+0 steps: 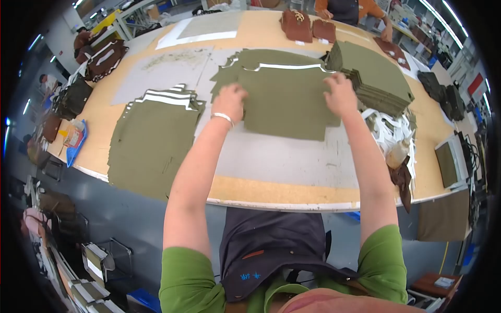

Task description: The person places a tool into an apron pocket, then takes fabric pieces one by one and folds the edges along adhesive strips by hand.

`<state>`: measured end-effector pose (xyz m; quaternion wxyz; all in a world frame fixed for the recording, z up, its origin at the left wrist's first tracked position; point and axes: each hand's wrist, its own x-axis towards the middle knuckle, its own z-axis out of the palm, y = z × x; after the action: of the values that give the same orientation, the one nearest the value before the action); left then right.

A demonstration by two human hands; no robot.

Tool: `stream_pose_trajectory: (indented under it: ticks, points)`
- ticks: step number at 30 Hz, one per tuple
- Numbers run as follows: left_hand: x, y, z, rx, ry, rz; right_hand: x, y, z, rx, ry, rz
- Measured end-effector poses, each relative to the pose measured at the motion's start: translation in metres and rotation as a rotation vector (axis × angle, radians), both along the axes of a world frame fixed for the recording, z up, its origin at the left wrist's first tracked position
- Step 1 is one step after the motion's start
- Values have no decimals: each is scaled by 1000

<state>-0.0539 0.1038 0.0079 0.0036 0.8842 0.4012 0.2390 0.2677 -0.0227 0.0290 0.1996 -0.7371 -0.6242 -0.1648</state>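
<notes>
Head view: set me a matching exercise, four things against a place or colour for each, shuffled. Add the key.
Things:
1. Olive piece
2. Tall olive stack
3. Tray
4. Bracelet

Places or colours:
A. Blue
B. White
C. Lying between the left hand and the right hand
D. Mostly to the right of the right hand

Pairs: 1-C; 2-D; 3-A; 4-B

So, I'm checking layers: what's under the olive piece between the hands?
Beneath the piece, more olive material shows at left and top, over grey sheeting; the rest is covered.
</notes>
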Motion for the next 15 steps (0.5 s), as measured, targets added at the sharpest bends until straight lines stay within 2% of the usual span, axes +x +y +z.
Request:
stream_pose_trajectory:
  ticks: [1,3,5,6,10,12,15]
  points:
    - [-9,-9,-5,-100,106,-17,-5,11,-10,-69,-8,2]
    - [-44,-25,-24,-156,70,-43,-32,15,-35,-215,56,22]
    - [-96,-35,-40,-244,20,50,-45,3,-69,-312,82,17]
    - [-126,-37,-46,-192,14,112,-51,1,-80,-365,94,20]
    - [-215,-49,-59,-138,51,422,-71,-5,-58,-394,184,33]
    - [-228,-50,-57,-282,-35,466,-91,-3,-56,-293,246,92]
    - [-232,-35,-57,-561,-306,470,-146,-3,-67,-312,549,405]
